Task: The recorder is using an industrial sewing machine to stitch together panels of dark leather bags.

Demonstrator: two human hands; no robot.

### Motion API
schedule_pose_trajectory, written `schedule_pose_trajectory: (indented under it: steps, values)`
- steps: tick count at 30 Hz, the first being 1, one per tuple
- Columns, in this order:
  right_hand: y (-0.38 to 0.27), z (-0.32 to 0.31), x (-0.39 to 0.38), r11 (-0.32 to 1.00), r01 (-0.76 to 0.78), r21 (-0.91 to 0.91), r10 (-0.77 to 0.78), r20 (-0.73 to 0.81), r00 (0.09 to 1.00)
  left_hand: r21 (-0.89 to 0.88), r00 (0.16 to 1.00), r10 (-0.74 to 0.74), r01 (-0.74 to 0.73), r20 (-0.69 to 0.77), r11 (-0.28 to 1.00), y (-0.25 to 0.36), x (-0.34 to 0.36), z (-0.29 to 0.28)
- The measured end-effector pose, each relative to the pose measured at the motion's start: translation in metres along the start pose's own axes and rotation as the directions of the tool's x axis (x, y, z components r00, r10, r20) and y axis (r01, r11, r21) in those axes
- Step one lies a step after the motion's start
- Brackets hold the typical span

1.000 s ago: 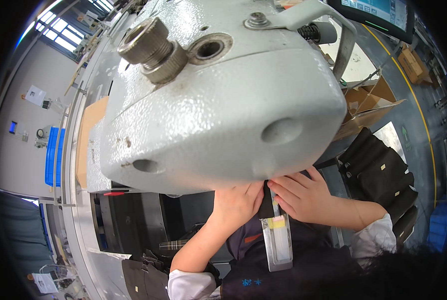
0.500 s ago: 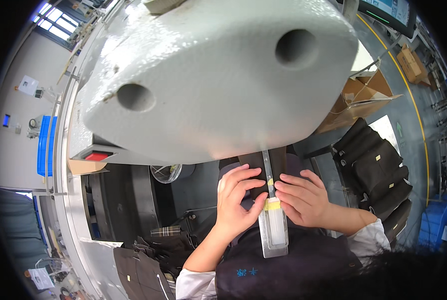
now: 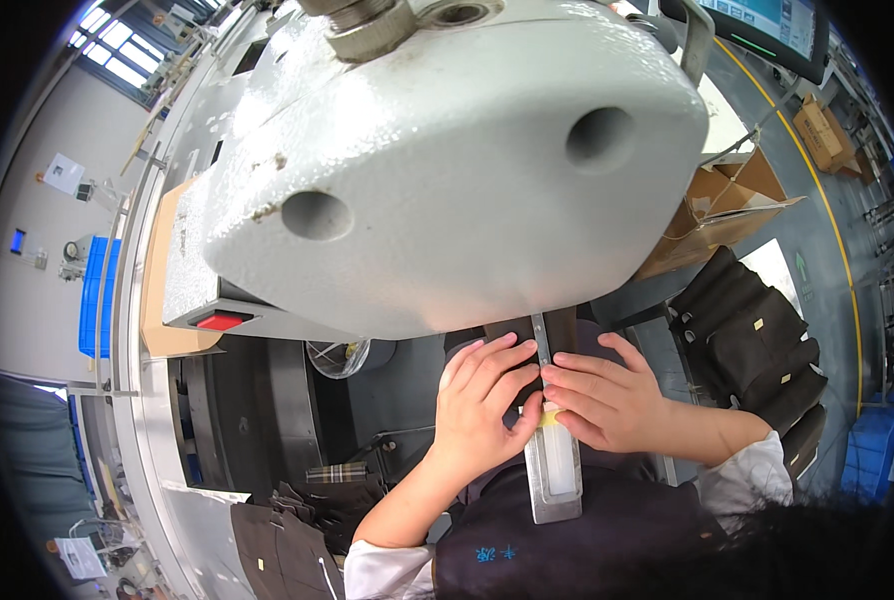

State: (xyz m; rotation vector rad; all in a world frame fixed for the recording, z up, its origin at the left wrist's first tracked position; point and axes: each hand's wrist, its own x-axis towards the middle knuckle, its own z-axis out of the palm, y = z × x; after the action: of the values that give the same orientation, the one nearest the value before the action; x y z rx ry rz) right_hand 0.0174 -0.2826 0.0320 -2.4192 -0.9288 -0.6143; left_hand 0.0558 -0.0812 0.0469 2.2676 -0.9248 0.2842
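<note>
A grey machine head (image 3: 437, 240) with two round recesses fills the upper middle. Below it runs a narrow metal strip (image 3: 538, 335) over dark fabric (image 3: 507, 332), joined to a clear-and-metal holder with yellow tape (image 3: 557, 470). My left hand (image 3: 482, 405) is left of the strip, fingers bent and slightly apart, tips at the fabric, thumb beside the holder's upper end. My right hand (image 3: 607, 395) lies from the right with fingers apart, tips touching the strip and taped end. Whether either grips the fabric underneath is hidden.
Stacked dark fabric pieces (image 3: 742, 350) lie right, others (image 3: 282, 550) lower left. An open carton (image 3: 717, 205) stands behind the right stack. A red switch (image 3: 219, 320) is on the machine's left. A screen (image 3: 757, 30) is upper right, a blue crate (image 3: 99, 295) far left, a bin (image 3: 335, 355) below.
Since a second ago both hands have come out from the machine's underside toward me, fingers more visible. The view shifted, showing more underside half a second ago, then tilted partly back.
</note>
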Motion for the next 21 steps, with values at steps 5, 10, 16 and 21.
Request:
schedule_pose_trajectory:
  steps: [5,10,16,21]
  values:
    - [0.001,-0.002,0.002,1.0,0.003,-0.008,-0.003,-0.018,1.0,0.0,1.0,0.004,-0.004,0.015,1.0,0.001,0.001,-0.001]
    - [0.002,-0.003,0.003,1.0,0.006,-0.02,-0.006,-0.012,1.0,0.033,1.0,0.004,-0.004,0.009,0.999,0.003,0.004,-0.002]
    - [0.014,0.0,0.012,0.999,0.005,-0.034,-0.006,-0.022,1.0,0.003,1.0,-0.025,0.025,0.011,1.0,-0.007,0.014,0.001]
    - [0.023,0.004,0.02,1.0,-0.006,-0.014,0.005,-0.046,0.999,0.081,0.999,-0.035,0.036,-0.006,0.996,-0.009,0.023,0.001]
